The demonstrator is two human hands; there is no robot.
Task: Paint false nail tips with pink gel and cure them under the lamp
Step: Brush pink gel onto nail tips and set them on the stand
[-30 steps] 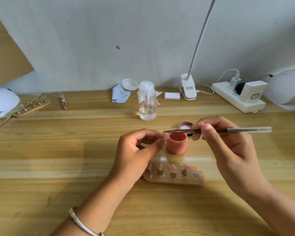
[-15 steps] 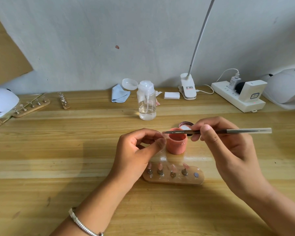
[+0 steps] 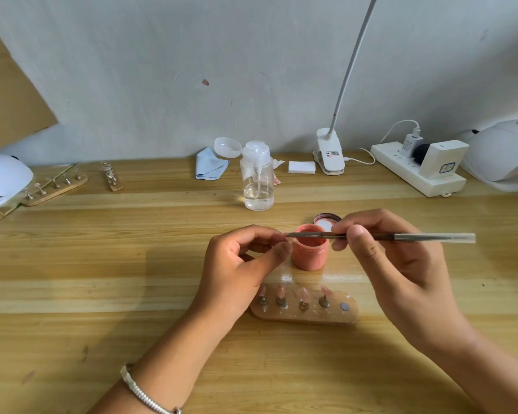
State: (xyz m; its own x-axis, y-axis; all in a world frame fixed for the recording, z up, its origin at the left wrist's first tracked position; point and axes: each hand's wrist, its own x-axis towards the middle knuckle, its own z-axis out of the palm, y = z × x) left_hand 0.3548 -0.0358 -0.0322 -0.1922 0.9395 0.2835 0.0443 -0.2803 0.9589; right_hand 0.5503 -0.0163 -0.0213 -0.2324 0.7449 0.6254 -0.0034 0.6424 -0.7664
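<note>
While L hand (image 3: 245, 264) pinches what looks like a nail tip (image 3: 290, 240) beside the open gel jar (image 3: 310, 255) on desk (image 3: 102, 294) & R hand (image 3: 386, 258) pinches brush (image 3: 416, 236) over its rim, a shaky stroke could smear gel onto skin.

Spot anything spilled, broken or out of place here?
Nothing spilled or broken. The oblong wooden nail-tip holder has one bare spot at its right end; the left hand pinches a small clear tip. The clear pump bottle's cap hangs open.
</note>
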